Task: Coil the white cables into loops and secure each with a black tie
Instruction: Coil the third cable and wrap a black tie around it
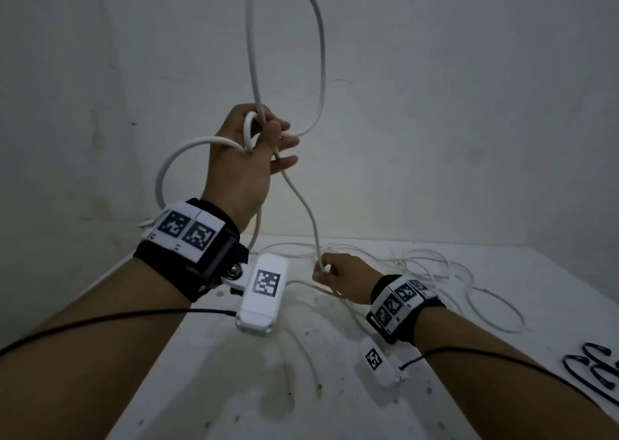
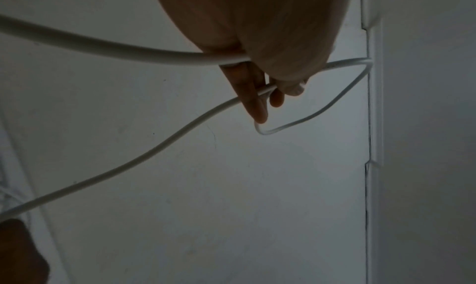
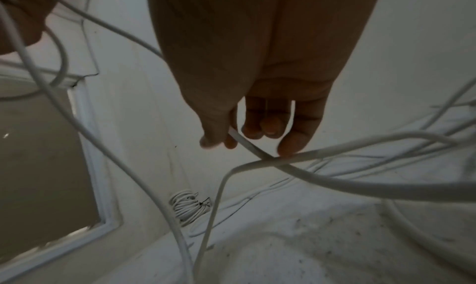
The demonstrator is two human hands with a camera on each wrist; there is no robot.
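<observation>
My left hand [image 1: 264, 138] is raised in front of the wall and pinches a white cable [image 1: 320, 71] between thumb and fingers; a tall loop rises above it and a smaller loop hangs to its left. In the left wrist view the left hand [image 2: 268, 93] grips the white cable [image 2: 159, 144] the same way. From there the cable runs down to my right hand [image 1: 326, 270], low over the table, which pinches it between thumb and forefinger. The right wrist view shows the right hand [image 3: 226, 139] holding the cable [image 3: 260, 154]. Black ties [image 1: 593, 369] lie at the table's right edge.
Loose white cable [image 1: 469, 282] sprawls over the stained white table [image 1: 217, 389] behind my right hand. A coiled, tied cable bundle [image 3: 188, 207] lies by the wall in the right wrist view. A wall stands close behind the table.
</observation>
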